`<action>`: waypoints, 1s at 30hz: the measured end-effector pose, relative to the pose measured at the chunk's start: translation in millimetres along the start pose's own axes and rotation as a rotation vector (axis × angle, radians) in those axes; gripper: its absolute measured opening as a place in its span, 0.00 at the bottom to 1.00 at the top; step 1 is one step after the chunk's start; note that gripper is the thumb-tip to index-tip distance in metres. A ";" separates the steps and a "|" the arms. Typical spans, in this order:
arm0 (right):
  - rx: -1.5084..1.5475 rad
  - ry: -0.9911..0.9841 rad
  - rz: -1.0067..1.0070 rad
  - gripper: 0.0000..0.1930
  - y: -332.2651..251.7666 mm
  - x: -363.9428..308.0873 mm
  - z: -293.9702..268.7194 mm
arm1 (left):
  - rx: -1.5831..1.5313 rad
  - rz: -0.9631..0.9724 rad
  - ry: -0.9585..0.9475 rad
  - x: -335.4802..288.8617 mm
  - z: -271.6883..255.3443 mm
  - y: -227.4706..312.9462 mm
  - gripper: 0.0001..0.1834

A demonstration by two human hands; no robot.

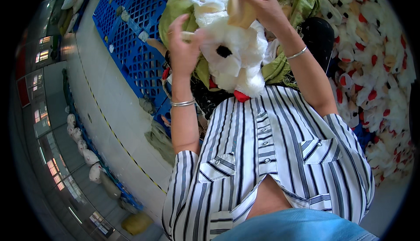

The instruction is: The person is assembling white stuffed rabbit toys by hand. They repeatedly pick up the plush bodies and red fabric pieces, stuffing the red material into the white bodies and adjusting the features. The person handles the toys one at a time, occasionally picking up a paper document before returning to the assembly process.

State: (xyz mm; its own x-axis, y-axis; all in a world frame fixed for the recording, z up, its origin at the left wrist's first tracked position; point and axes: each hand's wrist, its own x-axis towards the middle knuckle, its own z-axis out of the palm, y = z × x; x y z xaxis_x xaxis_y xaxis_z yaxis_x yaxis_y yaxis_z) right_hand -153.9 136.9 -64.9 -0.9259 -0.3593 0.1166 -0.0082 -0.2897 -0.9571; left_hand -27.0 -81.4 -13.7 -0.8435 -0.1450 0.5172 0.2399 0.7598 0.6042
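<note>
A white fluffy plush toy (247, 44) lies across my lap, apparently limp. It has a black round patch on it and a red piece (241, 96) at its near end. My right hand (262, 7) pinches a cream-coloured flap (240, 12) near the far part of the plush, holding it raised. My left hand (186, 46) hovers at the left side of the plush, smeared by motion. Something pale and thin shows by its fingers, too blurred to name, and whether it is gripped is unclear.
Green woven cloth (177, 11) lies around and under the plush. Blue plastic pallets (140, 40) stand at the left, with scraps on them. To the right is a large heap of white plush pieces (372, 66) with red parts. Farther left, white bundles (89, 157) line the floor.
</note>
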 end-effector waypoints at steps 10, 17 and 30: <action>0.363 -0.183 0.282 0.23 21.3 -20.8 18.1 | -0.680 -0.413 -0.323 -11.0 33.6 -4.6 0.08; -0.013 -0.184 0.475 0.19 15.6 -46.1 36.6 | -0.749 -0.528 -0.247 -23.1 35.2 -13.4 0.11; -0.187 0.217 -0.127 0.10 -6.9 -66.4 33.5 | -0.940 -0.937 0.010 -32.6 31.5 -33.3 0.18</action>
State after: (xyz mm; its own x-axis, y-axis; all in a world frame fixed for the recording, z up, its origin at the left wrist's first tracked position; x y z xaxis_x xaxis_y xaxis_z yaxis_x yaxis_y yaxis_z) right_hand -79.7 133.0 -57.2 -0.9719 -0.1266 0.1984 -0.1798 -0.1449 -0.9730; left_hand -22.7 -82.0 -69.7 -0.8687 -0.3780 -0.3200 -0.1839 -0.3537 0.9171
